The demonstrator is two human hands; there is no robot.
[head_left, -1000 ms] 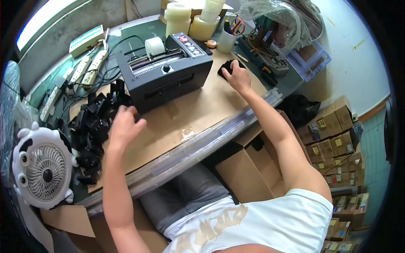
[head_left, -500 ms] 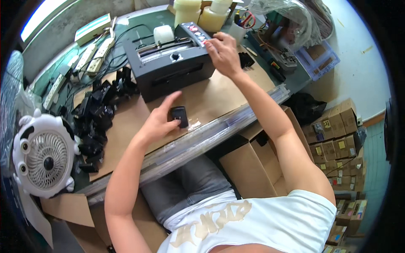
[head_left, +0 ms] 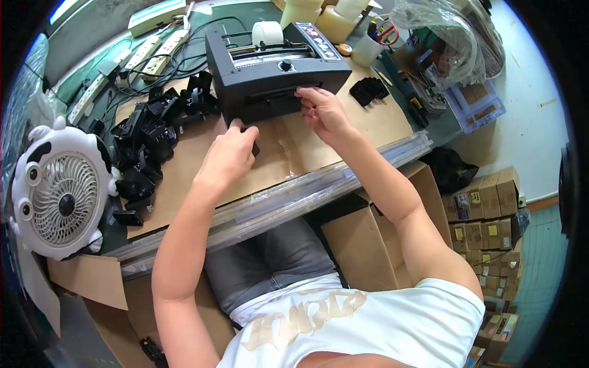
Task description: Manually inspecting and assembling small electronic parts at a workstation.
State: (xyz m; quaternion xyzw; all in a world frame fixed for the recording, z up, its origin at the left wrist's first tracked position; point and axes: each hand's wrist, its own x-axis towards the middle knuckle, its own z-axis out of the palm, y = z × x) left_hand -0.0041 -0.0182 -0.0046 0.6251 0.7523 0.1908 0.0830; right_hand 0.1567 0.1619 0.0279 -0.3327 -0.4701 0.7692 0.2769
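Note:
A black box-shaped machine point(head_left: 230, 92), which looks like a label dispenser, stands on the brown cardboard sheet point(head_left: 300, 141). A white roll point(head_left: 267, 33) sits at its top, and a slot runs along its front. My right hand point(head_left: 325, 112) is at the right end of this slot, thumb and fingertips pinched together; whatever they hold is too small to make out. My left hand point(head_left: 226, 154) is closed round a small black block point(head_left: 255, 149), mostly hidden by the fingers, just in front of the machine's left corner.
Tangled black adapters point(head_left: 147, 132) lie left of the machine, beside a white fan point(head_left: 64, 190). Several black pieces point(head_left: 369, 92) sit in a row at right. Behind are power strips point(head_left: 147, 52) and a cup of tools point(head_left: 367, 50). An open carton point(head_left: 356, 236) stands below the table edge.
My right hand has come down from the machine's top panel to its front slot. The left hand has closed on the black block and moved toward the machine. The view has shifted slightly.

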